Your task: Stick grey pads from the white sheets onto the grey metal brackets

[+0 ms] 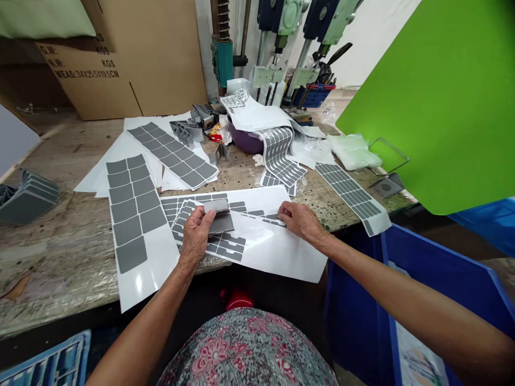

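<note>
My left hand (195, 236) grips a bent grey bracket (222, 223) between thumb and fingers, above the sticker sheets. My right hand (301, 221) is closed in a pinch at a small grey sticker (273, 217) on the white backing sheet (285, 252); the fingertips partly hide it. That sheet overlaps others with rows of grey stickers and sticks out past the table's front edge. Left of my left hand lies a sheet of large grey square stickers (131, 214), with its lower part bare. Behind it is another such sheet (173, 153).
Grey brackets stand stacked at the left (30, 198) and at the back (187, 131). A purple bowl (245, 138) under sheets, green presses (263, 75) and a cardboard box (148, 59) stand behind. At right are a sticker strip (354, 193), a green panel (438, 107) and a blue bin (438, 257).
</note>
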The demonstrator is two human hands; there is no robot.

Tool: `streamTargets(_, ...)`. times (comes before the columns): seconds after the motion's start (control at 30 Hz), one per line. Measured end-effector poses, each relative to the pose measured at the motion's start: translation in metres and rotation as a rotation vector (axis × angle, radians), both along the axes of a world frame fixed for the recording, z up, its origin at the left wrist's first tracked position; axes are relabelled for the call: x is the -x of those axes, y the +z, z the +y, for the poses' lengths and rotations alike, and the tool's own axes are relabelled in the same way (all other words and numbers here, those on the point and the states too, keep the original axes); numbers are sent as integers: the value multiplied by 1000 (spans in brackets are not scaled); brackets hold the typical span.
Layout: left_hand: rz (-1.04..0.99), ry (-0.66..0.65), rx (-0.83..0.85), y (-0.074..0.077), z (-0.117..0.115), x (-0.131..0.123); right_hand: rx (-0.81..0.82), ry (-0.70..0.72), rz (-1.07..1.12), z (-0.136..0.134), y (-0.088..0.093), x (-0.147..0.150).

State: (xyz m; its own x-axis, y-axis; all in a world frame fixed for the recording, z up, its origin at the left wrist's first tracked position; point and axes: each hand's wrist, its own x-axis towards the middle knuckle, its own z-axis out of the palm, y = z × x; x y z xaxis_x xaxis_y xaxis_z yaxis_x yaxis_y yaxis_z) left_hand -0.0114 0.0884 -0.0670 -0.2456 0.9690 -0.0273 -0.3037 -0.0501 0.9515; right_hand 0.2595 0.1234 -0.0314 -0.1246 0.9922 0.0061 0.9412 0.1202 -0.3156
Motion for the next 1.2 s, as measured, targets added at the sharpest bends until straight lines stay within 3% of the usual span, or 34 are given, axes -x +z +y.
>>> streamTargets(0.27,-13,14,-8,-2,1,1,-15,47,45,0,-7,-4)
streamTargets(0.5,-9,17,-8,-1,0,1,-75,130,71,-8,3,1)
streamTargets(0.77,30,-19,8,11,1,0,13,94,343,2,7,-18)
streamTargets(0.87,78,-54,28,20,-1,0,-23,50,465,-4,17,-17)
streamTargets(0.97,150,-120,50,31,-16,-3,-101,6,603,-26,39,2)
streamTargets(1.03,220,-173,53,39,-33,-9,-84,69,817,-48,56,21)
streamTargets(1.13,371,-259,31,48,-60,-17,72,150,937,-77,73,49)
streamTargets(1.2,449,-302,27,52,-76,-21,177,177,946,-89,75,60)
